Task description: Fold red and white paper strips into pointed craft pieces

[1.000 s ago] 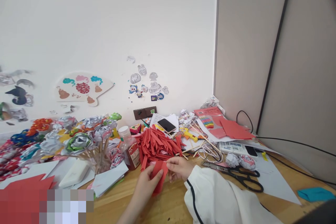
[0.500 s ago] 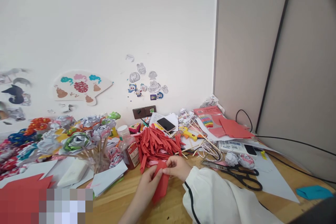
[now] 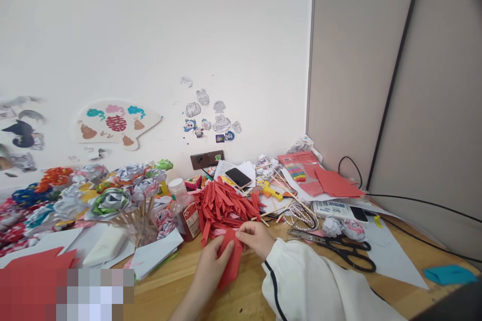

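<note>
A folded piece of red paper (image 3: pixel 232 260) slants over the wooden table, gripped between the thumb and fingers of my left hand (image 3: pixel 211 267). My right hand (image 3: pixel 258 238) is closed in a pinch at the paper's upper right edge; its fingers cover that edge in part. Just beyond both hands lies a heap of folded red paper strips (image 3: pixel 222 203). To the left of the heap stands a bottle (image 3: pixel 186 213) with a white cap and reddish contents.
Black-handled scissors (image 3: pixel 348 251) lie right of my sleeve, near crumpled paper balls (image 3: pixel 342 228). Behind are a phone (image 3: pixel 238 177), a yellow glue gun (image 3: pixel 271 191) and red sheets (image 3: pixel 337 183). Paper flowers (image 3: pixel 113 200) crowd the left side. A black cable (image 3: pixel 425 203) crosses at right.
My right hand has shifted slightly right and away from me along the paper's edge, so more of the paper's upper part shows. My left hand has stayed nearly in place.
</note>
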Available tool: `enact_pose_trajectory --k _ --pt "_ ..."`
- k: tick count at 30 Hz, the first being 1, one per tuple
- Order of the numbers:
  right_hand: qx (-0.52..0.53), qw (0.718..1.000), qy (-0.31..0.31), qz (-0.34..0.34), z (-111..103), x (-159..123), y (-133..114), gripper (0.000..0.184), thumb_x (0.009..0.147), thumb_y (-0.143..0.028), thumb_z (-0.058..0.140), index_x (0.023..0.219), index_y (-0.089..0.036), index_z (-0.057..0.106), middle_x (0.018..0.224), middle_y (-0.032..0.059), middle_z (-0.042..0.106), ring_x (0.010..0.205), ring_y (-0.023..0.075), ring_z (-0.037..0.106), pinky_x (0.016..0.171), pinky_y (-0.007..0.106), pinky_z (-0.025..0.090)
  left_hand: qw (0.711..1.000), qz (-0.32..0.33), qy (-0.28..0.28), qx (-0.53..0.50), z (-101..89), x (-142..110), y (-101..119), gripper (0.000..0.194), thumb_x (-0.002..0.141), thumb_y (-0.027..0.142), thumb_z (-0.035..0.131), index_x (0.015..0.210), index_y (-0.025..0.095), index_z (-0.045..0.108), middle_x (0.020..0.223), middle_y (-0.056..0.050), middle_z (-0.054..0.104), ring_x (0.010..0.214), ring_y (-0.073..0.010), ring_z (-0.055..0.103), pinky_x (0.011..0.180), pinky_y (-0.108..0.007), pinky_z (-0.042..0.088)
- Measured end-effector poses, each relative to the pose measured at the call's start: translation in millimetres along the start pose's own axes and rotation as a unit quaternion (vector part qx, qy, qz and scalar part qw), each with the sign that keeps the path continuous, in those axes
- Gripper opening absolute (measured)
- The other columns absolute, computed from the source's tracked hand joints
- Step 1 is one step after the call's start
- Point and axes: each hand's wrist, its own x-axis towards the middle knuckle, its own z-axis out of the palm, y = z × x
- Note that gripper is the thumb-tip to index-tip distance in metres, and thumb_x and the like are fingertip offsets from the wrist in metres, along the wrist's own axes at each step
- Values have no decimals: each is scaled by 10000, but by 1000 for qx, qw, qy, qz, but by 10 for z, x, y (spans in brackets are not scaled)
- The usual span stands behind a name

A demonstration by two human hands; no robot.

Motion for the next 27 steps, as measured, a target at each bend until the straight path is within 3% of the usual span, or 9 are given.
enact_pose_trajectory --k 8,14,19,23,27 --pt "-24 996 46 -75 94 -68 12 242 683 -361 499 592 -139 467 483 -50 423 442 69 435 450 203 394 1000 7 4 30 6 10 -42 228 695 341 457 572 155 506 548 24 518 537 -130 445 513 -209 337" --pt "10 999 -8 -38 113 -53 66 202 667 -333 522 760 -157 487 539 -50 463 460 73 465 457 210 422 1000 -16 17 -3 3 28 -79 252 678 381 475 605 149 540 550 21 537 539 -132 462 505 -204 346" --pt "-18 998 12 -50 87 -22 94 190 665 -303 525 770 -146 507 550 -41 468 475 74 455 454 205 414 997 -32 -5 -65 9 32 -92 265 651 404 511 606 144 540 554 24 539 535 -125 463 503 -202 350" --pt "-78 994 32 -73 24 -7 96 141 662 -271 531 703 -137 523 542 -33 471 488 72 434 449 185 377 976 -118 -54 -173 -1 50 -120 352 645 475 485 673 133 563 623 -11 592 573 -139 516 528 -217 379" --pt "-106 991 4 -85 -25 -14 65 116 668 -243 519 723 -143 542 567 -28 485 504 75 444 471 187 372 921 -222 -99 -303 -23 50 -139 437 669 521 418 824 140 565 697 -49 637 595 -150 571 551 -240 408"
